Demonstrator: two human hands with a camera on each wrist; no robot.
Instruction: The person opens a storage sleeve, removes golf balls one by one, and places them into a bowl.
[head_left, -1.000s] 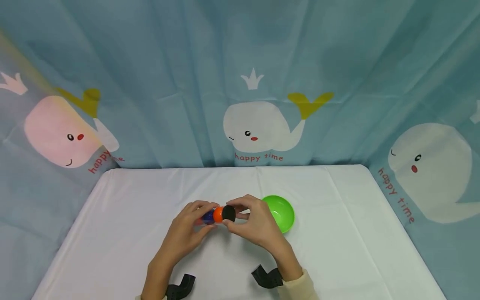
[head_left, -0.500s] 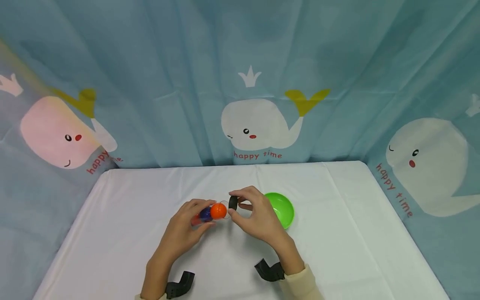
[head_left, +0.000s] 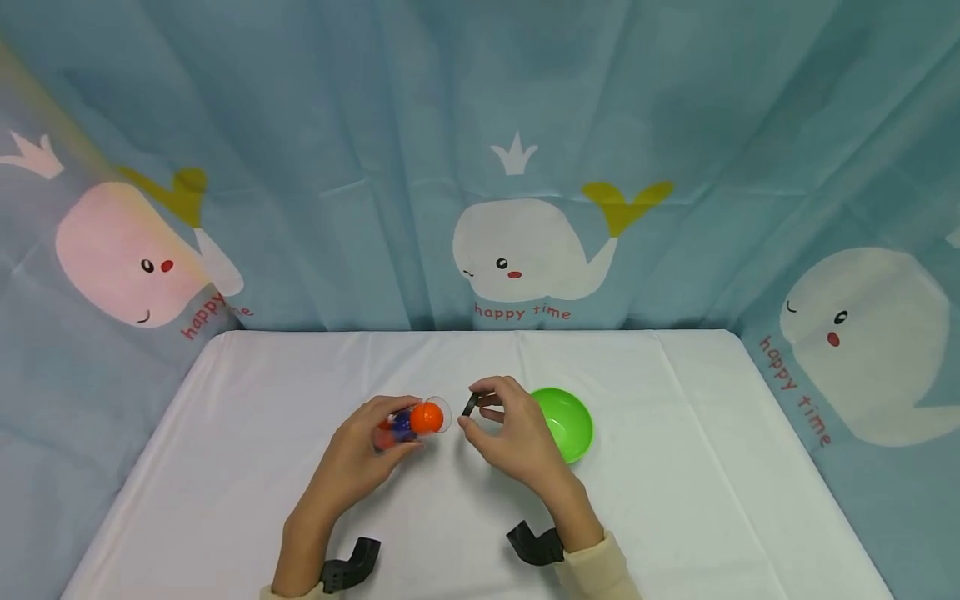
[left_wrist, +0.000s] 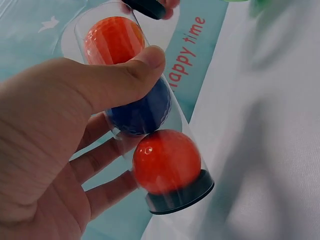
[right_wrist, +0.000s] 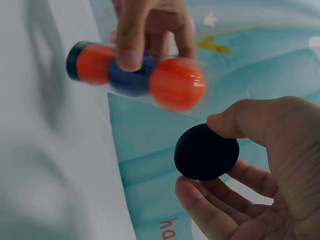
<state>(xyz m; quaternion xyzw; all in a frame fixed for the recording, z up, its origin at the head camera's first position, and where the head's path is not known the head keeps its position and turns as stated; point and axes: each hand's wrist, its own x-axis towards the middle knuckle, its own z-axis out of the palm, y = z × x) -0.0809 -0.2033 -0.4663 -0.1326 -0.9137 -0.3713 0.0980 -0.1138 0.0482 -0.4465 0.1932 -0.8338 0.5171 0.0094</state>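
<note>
My left hand (head_left: 358,454) grips a clear plastic tube (left_wrist: 182,117) around its middle, thumb on one side and fingers on the other. Inside sit an orange ball (head_left: 427,417), a dark blue ball (left_wrist: 142,110) and a red-orange ball (left_wrist: 167,161). A black cap closes the tube's lower end; the upper end, facing right in the head view, is uncovered. My right hand (head_left: 517,437) pinches a round black cap (right_wrist: 206,152) between thumb and fingers, a short way from the uncovered end and apart from it.
A green bowl (head_left: 567,425) stands just behind and right of my right hand on the white-covered table (head_left: 675,500). A blue curtain (head_left: 360,208) with whale prints hangs behind the table. Each wrist carries a black camera mount (head_left: 536,546).
The black cap has come off the tube's end, and my right hand has drawn it away to the right and turned it. The tube's open end now shows, and my left hand has shifted slightly left.
</note>
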